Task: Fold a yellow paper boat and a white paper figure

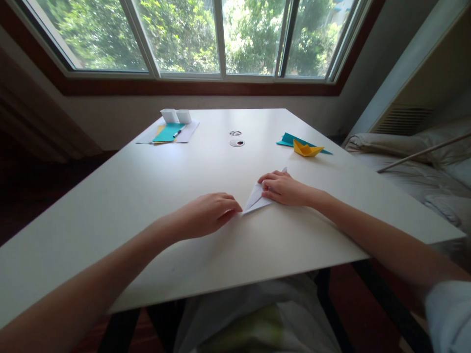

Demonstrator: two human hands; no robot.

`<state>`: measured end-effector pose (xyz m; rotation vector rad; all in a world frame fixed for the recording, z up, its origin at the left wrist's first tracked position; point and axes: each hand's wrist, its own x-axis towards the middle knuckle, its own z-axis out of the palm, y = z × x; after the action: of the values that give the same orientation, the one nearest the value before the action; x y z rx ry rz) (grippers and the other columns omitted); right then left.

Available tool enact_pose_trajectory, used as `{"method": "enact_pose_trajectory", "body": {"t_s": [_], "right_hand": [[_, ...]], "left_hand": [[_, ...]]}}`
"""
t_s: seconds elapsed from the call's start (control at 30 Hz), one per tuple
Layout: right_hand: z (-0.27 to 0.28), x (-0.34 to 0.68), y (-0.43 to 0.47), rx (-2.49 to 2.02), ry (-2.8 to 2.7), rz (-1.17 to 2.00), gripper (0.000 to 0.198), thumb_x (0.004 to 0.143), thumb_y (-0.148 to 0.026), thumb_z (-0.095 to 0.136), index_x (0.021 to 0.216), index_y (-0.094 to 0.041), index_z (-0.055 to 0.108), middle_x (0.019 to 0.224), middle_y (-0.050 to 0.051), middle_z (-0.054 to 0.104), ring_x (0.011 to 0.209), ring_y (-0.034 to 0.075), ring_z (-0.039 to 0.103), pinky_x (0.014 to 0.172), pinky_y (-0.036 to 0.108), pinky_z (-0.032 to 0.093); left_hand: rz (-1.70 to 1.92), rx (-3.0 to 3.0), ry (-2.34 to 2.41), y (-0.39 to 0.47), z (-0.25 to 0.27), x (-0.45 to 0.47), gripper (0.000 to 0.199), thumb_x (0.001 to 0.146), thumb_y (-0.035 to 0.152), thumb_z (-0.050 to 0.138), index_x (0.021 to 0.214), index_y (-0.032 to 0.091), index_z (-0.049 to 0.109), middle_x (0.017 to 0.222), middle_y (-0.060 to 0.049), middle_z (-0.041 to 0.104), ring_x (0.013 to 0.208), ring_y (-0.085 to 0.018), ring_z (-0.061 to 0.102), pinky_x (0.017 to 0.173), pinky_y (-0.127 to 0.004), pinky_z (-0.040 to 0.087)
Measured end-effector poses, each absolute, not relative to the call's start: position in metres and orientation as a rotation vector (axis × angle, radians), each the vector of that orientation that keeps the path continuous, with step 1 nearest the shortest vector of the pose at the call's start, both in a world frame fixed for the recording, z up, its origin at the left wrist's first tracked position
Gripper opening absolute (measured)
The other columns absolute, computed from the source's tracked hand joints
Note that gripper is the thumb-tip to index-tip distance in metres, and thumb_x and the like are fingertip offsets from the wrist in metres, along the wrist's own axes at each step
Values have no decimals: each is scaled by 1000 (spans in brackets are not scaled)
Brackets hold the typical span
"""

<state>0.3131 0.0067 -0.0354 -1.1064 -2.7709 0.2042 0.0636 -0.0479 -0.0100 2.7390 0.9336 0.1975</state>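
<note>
A folded sheet of white paper (253,198) lies on the white table, pointed at its left end, with a small tip showing beyond my right hand. My right hand (281,188) covers its right part, fingers bent and pressed onto the paper. At the left point, my left hand (209,213) is closed, thumb and fingertips together on the corner. The underside of both hands' fingers is hidden. Beyond my right hand sit a yellow paper boat (307,149) and, just behind it, a teal folded paper plane (290,139).
At the far left of the table (147,181) are white and yellow sheets under a teal sheet (171,131), with a pen (179,131) on top. Two small white blocks (176,116) stand behind them. Round metal fittings (237,143) are set into the tabletop. A sofa (412,162) is at right.
</note>
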Motion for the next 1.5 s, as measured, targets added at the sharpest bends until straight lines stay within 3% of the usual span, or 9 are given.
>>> {"method": "enact_pose_trajectory", "body": {"t_s": [0.2, 0.97, 1.5], "right_hand": [[-36, 314, 6, -1114, -2763, 188, 26, 88, -35, 40, 88, -18, 60, 121, 8, 53, 105, 25, 47, 89, 44, 33], [-32, 322, 8, -991, -2751, 369, 20, 82, -36, 49, 90, -19, 56, 118, 9, 56, 107, 25, 48, 88, 41, 35], [-33, 312, 4, -1150, -2570, 212, 22, 87, -34, 39, 91, -17, 53, 111, 10, 59, 101, 23, 53, 86, 38, 35]], "left_hand": [[340, 2702, 1123, -50, -22, 77, 14, 80, 23, 53, 78, 18, 65, 79, -3, 63, 73, -15, 57, 69, -25, 44], [371, 2781, 1355, -65, -30, 89, 15, 77, 19, 49, 78, 20, 64, 77, -2, 64, 74, -17, 58, 63, -26, 43], [503, 2749, 1639, -65, -26, 90, 18, 80, 31, 48, 74, 22, 62, 74, 0, 65, 73, -18, 58, 53, -25, 38]]}}
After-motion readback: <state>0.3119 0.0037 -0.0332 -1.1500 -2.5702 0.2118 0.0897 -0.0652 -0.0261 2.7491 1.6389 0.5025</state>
